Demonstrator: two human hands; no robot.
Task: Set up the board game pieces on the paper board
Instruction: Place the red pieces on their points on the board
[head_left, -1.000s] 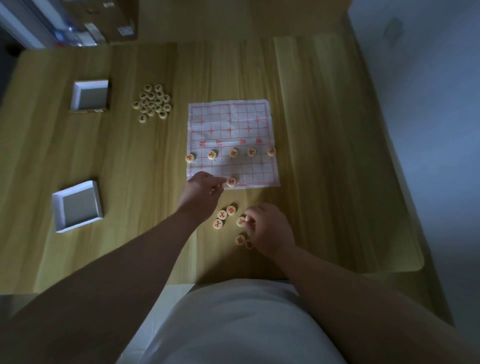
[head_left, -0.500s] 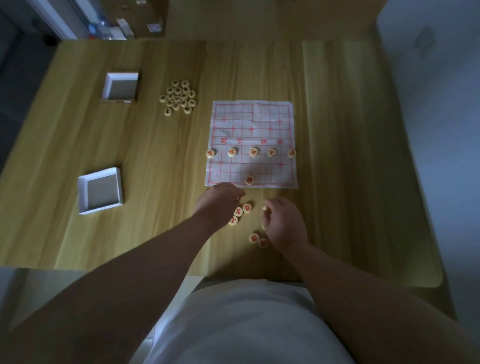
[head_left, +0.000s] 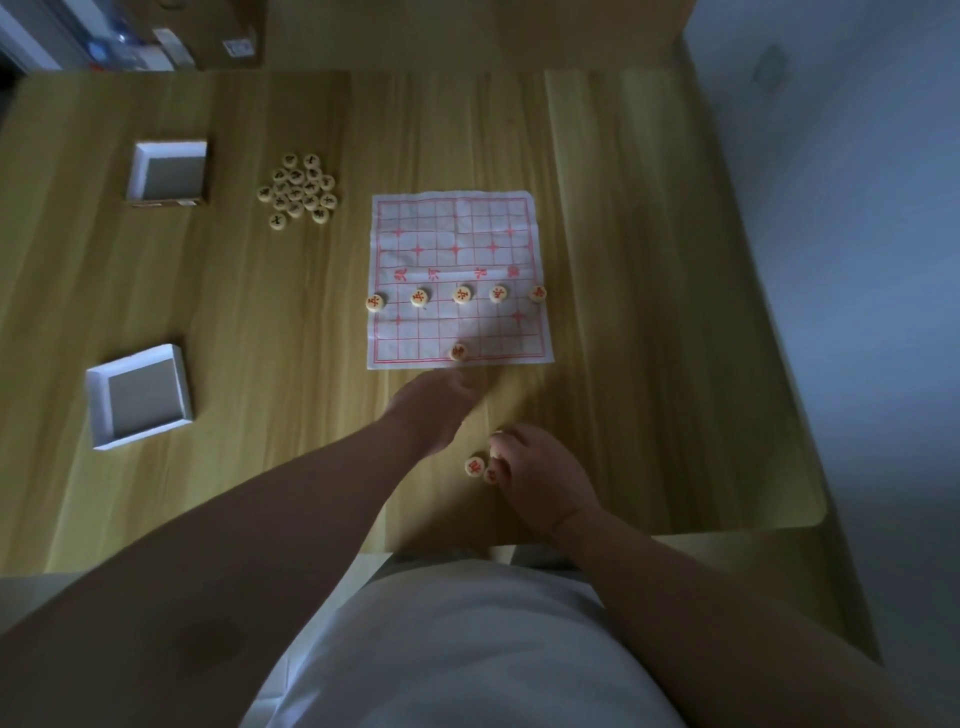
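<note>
The paper board with a red grid lies mid-table. Five red-marked pieces stand in a row across it, and one more piece sits on its near edge line. My left hand hovers just in front of the board's near edge, blurred, fingers curled; what it holds is hidden. My right hand rests on the table, fingers curled, pinching a small piece at its fingertips. Two loose red pieces lie by its fingers.
A pile of several black-marked pieces lies at the far left of the board. Two open white box halves, one far left and one near left, sit on the wooden table. A wall runs along the right.
My left hand drew back from the board's near edge onto the loose pieces, which are no longer visible. My right hand slid slightly nearer to me.
</note>
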